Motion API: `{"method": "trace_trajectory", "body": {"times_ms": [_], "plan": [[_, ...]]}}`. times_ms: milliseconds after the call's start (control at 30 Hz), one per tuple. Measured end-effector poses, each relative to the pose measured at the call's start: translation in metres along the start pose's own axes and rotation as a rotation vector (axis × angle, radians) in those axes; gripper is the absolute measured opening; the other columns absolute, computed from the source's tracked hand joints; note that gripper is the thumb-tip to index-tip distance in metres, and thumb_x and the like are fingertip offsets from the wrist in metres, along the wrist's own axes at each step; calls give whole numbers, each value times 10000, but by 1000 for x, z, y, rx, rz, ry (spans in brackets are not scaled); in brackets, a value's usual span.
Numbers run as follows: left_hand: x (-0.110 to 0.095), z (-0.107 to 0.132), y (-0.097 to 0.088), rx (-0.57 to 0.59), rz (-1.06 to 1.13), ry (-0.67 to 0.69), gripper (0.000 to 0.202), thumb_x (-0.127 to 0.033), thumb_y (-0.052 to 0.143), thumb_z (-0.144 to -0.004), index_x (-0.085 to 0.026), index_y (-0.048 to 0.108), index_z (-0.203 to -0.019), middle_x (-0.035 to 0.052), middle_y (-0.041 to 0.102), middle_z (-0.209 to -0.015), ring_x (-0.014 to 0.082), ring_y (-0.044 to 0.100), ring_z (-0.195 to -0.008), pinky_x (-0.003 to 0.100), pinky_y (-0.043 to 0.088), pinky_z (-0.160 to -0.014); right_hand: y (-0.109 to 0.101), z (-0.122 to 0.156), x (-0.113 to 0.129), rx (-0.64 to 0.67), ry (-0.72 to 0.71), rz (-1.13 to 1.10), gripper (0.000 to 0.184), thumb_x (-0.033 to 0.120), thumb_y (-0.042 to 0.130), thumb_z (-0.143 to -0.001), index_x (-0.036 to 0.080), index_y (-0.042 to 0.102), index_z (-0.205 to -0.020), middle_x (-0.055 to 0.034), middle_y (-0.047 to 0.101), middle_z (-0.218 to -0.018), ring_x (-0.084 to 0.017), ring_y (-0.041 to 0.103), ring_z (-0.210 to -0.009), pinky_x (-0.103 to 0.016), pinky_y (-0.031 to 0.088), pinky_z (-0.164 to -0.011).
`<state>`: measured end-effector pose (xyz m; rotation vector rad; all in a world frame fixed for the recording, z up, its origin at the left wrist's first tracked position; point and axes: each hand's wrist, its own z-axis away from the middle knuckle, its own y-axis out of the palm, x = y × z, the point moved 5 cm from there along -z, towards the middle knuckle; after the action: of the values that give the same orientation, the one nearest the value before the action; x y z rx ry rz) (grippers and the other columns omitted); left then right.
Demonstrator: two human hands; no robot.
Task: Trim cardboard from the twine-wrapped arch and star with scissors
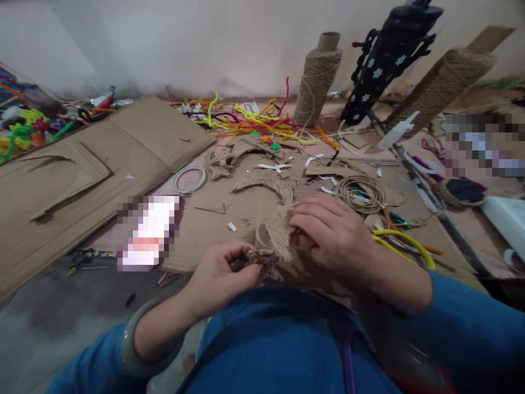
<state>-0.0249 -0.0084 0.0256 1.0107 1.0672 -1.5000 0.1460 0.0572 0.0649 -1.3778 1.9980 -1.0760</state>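
Both my hands work on a jute-wrapped piece [275, 241] held over my lap. My left hand [219, 279] pinches its frayed lower edge, thumb and fingers closed on the twine. My right hand [334, 238] lies over the piece's right side, fingers curled and pressing on it. A crescent shape covered in jute [266, 183] lies on the cardboard just beyond. A loose coil of jute twine [363, 192] sits to the right of it.
Large cardboard sheets [82, 169] cover the left. Coloured pipe cleaners [250, 120] lie at the back, with two jute spools [315, 82] [441, 85] and a black flowered object [385, 60]. A white ring [189, 178] and a yellow curved strip [404, 241] lie nearby.
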Motion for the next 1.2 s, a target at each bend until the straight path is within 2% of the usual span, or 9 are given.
{"method": "trace_trajectory", "body": {"times_ms": [167,267,400,533,700,833,1033,1133,1200], "plan": [[-31,-1,-7,-100,-520,376,110,-182,609,-751,-164,717,-762,75,715,-719,194,627,-668,296,460,-633,-13,20,5,49,50,261,202,106,510,-846,149,623,-1008,-118,693,-973,-271,594,-936,-414,459,-863],[-42,-1,-6,-118,-646,476,109,-162,613,-746,-171,718,-773,70,722,-717,189,644,-661,275,462,-616,-10,24,5,173,129,315,208,101,487,-851,135,629,-1000,-123,689,-910,-269,604,-816,-402,478,-724],[-52,-6,-5,-36,-613,404,100,-147,612,-731,-181,706,-735,34,714,-673,164,629,-617,244,446,-580,-9,20,9,345,214,132,258,188,611,-793,124,627,-1042,-148,677,-1029,-319,614,-934,-458,509,-788],[-57,-12,1,139,-565,263,83,-171,605,-726,-170,683,-694,16,687,-654,161,603,-628,243,434,-587,-26,1,23,236,177,-148,332,262,598,-847,120,591,-1147,-154,611,-1241,-306,508,-1200,-467,431,-1006],[-64,-15,8,259,-535,212,119,-165,580,-724,-166,644,-624,-7,640,-605,141,561,-607,225,397,-554,-21,-20,24,334,224,-361,143,275,615,-852,151,672,-892,-97,693,-927,-291,598,-1024,-469,481,-917],[-70,-17,10,284,-564,225,133,-147,566,-713,-162,649,-609,-13,640,-595,132,554,-585,220,378,-534,-14,-23,21,387,196,-401,129,255,596,-862,155,669,-826,-97,699,-859,-271,633,-930,-445,493,-857],[-78,-26,9,280,-531,291,142,-133,598,-719,-161,657,-594,-25,607,-548,123,521,-540,223,346,-502,-17,-16,16,298,245,-449,149,211,530,-879,155,641,-798,-96,688,-806,-261,624,-978,-417,482,-870],[-74,-29,8,245,-336,283,51,-169,667,-737,-165,714,-716,-6,675,-651,143,580,-624,233,412,-577,-20,-11,10,197,257,-456,140,200,524,-871,148,634,-802,-110,690,-844,-245,638,-935,-395,496,-830],[-67,-29,7,174,-97,297,165,-204,727,-728,-190,739,-892,30,737,-851,180,643,-790,260,468,-708,-22,-8,5,124,276,-478,127,203,525,-870,152,634,-831,-111,694,-885,-230,640,-929,-376,503,-819]]}}
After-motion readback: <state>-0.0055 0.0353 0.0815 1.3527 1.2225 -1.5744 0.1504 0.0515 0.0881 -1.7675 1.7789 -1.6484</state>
